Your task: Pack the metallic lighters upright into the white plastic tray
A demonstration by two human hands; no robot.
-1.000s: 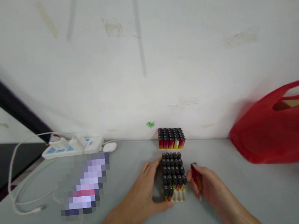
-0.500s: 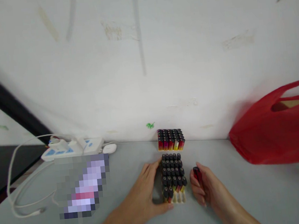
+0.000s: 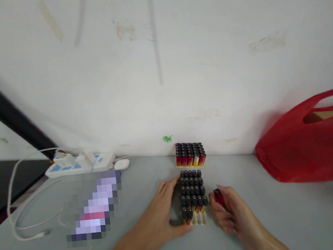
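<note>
A pale tray (image 3: 200, 219) holds rows of black-topped lighters (image 3: 192, 190) standing upright; several slots at its front right show no lighter. My left hand (image 3: 160, 216) braces the tray's left side, fingers at the back corner and thumb at the front corner. Just right of the tray, my right hand (image 3: 229, 209) is closed around a red lighter with a black top (image 3: 219, 197), tilted and apart from the tray. Behind stands a second block of red, purple and yellow lighters (image 3: 189, 154) with black tops.
A power strip (image 3: 103, 162) with plugs, a white cable (image 3: 33, 238) and a small white case (image 3: 121, 164) lie at the left. Nearer is a blurred-out phone-like object (image 3: 95, 210). A red bag (image 3: 304, 151) rests at the right against the white wall (image 3: 207, 58).
My right hand has shifted slightly downward and turned, tilting the red lighter more toward the tray. My left hand keeps its place on the tray.
</note>
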